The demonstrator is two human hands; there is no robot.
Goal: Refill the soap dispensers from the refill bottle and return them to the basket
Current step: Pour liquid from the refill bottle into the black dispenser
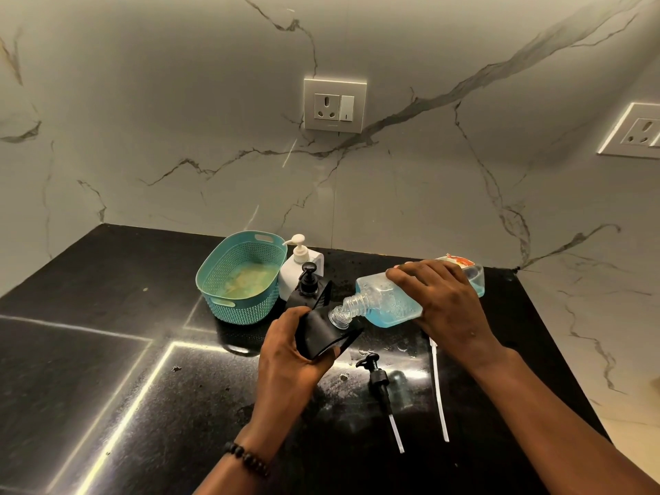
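Note:
My right hand [443, 301] grips the clear refill bottle [385, 301] of blue soap, tipped on its side with its threaded neck against the mouth of a black dispenser [321, 334]. My left hand [289, 355] holds that black dispenser tilted, its pump off. The black pump [380, 384] with its tube lies on the counter in front, beside a loose white tube [439, 391]. Behind stand a second black dispenser [310, 287] and a white dispenser [298, 269], both with pumps on. The teal basket [218, 280] sits to their left with no dispenser in it.
The black stone counter [107, 351] is wet with small drops around the pump. A marble wall with a socket plate [334, 105] rises behind the counter. The counter's right edge runs down past my right forearm.

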